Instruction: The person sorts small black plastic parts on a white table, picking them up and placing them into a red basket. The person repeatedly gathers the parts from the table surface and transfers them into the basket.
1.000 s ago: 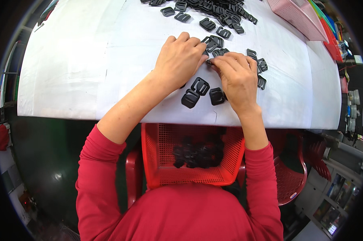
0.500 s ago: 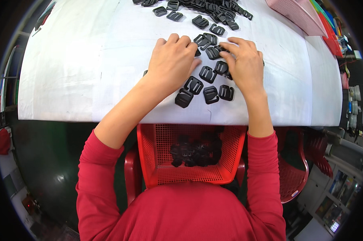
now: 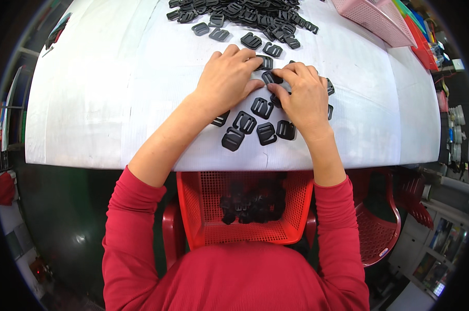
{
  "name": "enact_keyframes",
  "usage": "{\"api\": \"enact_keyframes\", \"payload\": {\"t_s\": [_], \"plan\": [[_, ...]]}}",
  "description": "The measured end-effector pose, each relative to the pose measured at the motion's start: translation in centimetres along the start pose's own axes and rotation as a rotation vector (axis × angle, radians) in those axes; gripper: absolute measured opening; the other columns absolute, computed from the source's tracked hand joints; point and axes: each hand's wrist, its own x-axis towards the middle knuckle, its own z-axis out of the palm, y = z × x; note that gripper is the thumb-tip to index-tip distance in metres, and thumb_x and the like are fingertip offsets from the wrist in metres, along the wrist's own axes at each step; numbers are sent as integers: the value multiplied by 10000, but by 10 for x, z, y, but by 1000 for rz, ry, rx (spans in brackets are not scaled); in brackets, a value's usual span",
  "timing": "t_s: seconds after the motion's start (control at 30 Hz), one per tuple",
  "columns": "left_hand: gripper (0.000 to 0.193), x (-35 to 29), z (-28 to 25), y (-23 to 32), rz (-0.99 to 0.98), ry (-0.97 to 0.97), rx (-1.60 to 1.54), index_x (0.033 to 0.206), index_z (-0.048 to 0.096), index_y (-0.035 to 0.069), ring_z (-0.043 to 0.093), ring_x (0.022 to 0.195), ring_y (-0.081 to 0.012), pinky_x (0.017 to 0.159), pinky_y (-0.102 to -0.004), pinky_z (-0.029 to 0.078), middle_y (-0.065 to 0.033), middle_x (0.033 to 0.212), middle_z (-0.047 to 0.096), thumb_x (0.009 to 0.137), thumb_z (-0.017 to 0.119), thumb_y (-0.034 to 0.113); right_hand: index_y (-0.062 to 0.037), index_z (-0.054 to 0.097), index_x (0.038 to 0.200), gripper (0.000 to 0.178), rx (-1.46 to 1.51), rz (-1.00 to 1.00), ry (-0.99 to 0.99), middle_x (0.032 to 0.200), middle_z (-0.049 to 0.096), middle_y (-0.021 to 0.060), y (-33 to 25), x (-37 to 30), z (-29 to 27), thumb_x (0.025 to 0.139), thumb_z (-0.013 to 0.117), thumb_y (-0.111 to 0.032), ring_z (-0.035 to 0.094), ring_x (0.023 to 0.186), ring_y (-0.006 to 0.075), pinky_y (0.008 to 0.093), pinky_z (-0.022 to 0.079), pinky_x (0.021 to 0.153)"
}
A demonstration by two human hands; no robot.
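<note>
Several flat black plastic strap buckles are scattered on the white table cover, one of them lone in the middle, a slotted buckle (image 3: 262,108). My left hand (image 3: 225,76) lies palm down, its bent fingertips against another buckle (image 3: 265,62); thumb and forefinger are apart, and its palm is hidden. Just to the right, my right hand (image 3: 305,97) has forefinger and thumb closed at the edges of a tilted black buckle (image 3: 270,78). More buckles show partly from under and beside the right hand. Nearer the front edge lies a small group, including a two-slot buckle (image 3: 233,139).
A large pile of black buckles (image 3: 245,13) covers the far middle of the table. Below the front edge stands a red perforated basket (image 3: 193,207) with dark pieces inside. A pink basket (image 3: 377,20) sits far right; a dark red chair (image 3: 377,238) stands at lower right.
My right hand has moved slightly left and nearer, its fingers now at a tilted buckle. My left hand has shifted a little, uncovering a buckle by its fingertips. The whole view has shifted slightly.
</note>
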Motion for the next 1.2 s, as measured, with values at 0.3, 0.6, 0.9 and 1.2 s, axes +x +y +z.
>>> {"api": "enact_keyframes", "payload": {"t_s": [0.3,0.6,0.9,1.2], "plan": [[257,11,4,-23,-306,51,-231,1077,713,115,610,1032,-252,866,-355,503,-82,1026,693,845,732,223,-121,752,963,175,234,75,101,963,667,22,11,-7,-22,789,743,-133,597,944,229,372,436,827],[265,-11,-7,3,23,53,-316,1043,728,115,595,1012,-234,877,-367,473,-36,1043,680,809,748,238,-110,744,958,251,191,-27,-10,1024,657,24,-4,-75,-48,723,797,-183,584,984,235,361,426,824],[212,-7,2,34,-2,55,-413,1050,736,94,641,852,-224,737,-335,509,-64,909,701,851,713,166,-118,744,988,281,152,61,87,1060,659,19,15,-92,-52,719,798,-180,581,1007,231,377,422,824],[147,-9,-3,24,-152,91,-231,980,736,87,590,994,-247,836,-349,494,-41,1048,661,842,708,129,-103,736,963,198,-34,8,143,956,690,5,22,-56,-36,776,769,-161,616,915,196,360,451,813]]}}
